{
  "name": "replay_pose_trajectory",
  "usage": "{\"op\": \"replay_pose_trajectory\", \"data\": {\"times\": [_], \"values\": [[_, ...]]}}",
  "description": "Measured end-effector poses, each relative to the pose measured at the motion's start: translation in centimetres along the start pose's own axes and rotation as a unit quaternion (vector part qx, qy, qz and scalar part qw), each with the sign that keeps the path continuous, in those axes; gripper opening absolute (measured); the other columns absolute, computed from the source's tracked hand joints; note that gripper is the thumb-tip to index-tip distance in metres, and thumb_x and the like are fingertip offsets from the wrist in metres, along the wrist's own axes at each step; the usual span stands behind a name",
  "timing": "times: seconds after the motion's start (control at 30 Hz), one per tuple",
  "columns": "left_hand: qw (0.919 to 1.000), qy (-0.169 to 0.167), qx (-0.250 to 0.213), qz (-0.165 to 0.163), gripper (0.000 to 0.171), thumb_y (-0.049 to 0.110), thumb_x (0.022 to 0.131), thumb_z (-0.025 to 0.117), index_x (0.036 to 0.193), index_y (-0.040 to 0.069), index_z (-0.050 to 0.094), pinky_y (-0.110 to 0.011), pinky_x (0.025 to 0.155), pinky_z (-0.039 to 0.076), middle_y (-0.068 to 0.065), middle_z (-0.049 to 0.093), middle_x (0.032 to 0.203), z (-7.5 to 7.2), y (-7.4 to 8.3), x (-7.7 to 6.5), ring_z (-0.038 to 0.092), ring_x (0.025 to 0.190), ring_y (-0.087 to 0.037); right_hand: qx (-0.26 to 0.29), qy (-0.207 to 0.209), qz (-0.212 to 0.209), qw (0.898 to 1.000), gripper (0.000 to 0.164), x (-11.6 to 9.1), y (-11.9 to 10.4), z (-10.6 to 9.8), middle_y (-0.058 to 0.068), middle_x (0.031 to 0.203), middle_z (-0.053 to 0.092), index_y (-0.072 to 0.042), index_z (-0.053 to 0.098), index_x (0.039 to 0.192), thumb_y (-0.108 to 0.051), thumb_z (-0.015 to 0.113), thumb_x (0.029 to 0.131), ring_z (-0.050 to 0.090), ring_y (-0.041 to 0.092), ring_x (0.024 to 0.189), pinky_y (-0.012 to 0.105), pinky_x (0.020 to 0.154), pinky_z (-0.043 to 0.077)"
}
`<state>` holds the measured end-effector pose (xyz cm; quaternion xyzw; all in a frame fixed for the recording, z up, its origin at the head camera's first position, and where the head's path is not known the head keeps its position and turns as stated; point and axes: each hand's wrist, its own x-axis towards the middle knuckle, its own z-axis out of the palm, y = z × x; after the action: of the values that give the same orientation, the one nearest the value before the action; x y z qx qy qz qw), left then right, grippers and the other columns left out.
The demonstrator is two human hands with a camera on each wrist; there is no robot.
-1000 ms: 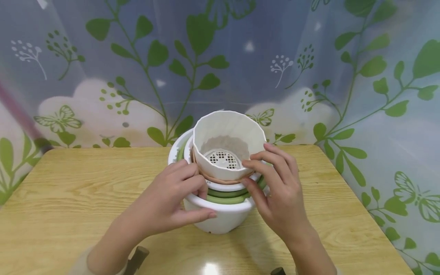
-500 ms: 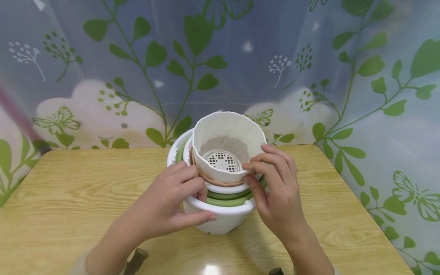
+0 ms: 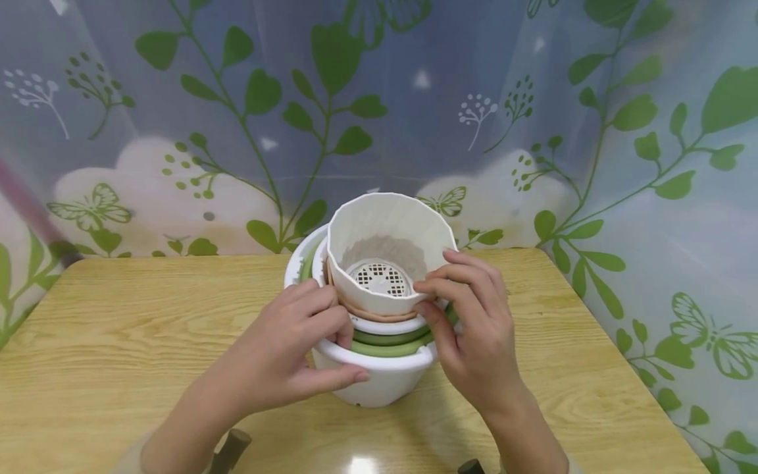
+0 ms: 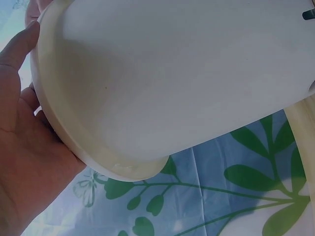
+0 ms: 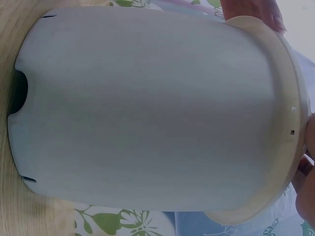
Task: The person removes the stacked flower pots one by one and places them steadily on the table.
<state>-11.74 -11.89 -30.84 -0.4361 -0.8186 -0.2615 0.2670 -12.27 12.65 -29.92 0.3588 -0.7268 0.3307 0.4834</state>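
A stack of nested flower pots stands on the table. The innermost white pot [image 3: 391, 214] has a faceted rim, a grid of holes in its bottom and a slight tilt. Below its edge show a peach rim [image 3: 385, 318], a white rim, and green rims [image 3: 385, 350]. All sit inside a large white outer pot [image 3: 379, 383]. My left hand [image 3: 299, 342] grips the outer pot's near left rim, fingers curled inside and thumb outside. With thumb and fingers, my right hand [image 3: 478, 322] pinches the innermost pot's right rim. The outer pot's smooth wall [image 5: 147, 108] fills the right wrist view.
A wooden table [image 3: 160, 309] carries the stack. Behind it and to the right hangs a curtain [image 3: 503, 59] printed with leaves and butterflies. A dark cylindrical piece [image 3: 231, 451] shows at my left wrist, another [image 3: 470, 467] at the bottom edge.
The whole head view has shifted slightly, so everything appears a little further left. Both hands keep the same hold on the pots.
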Motion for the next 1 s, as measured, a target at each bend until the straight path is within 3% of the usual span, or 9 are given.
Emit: {"op": "replay_pose_trajectory", "data": {"times": [1.0], "values": [[1.0, 0.001, -0.001, 0.003, 0.04, 0.051, 0.079, 0.083, 0.083, 0.022, 0.056, -0.022, 0.076, 0.038, 0.013, 0.05, 0.085, -0.08, -0.01, 0.03, 0.044, 0.083, -0.006, 0.007, 0.061, -0.035, 0.998, 0.023, 0.3, 0.16, 0.49, 0.017, 0.089, 0.068, 0.003, 0.073, 0.088, -0.019, 0.069, 0.096, 0.062, 0.04, 0.104, 0.036, 0.108, 0.049]]}}
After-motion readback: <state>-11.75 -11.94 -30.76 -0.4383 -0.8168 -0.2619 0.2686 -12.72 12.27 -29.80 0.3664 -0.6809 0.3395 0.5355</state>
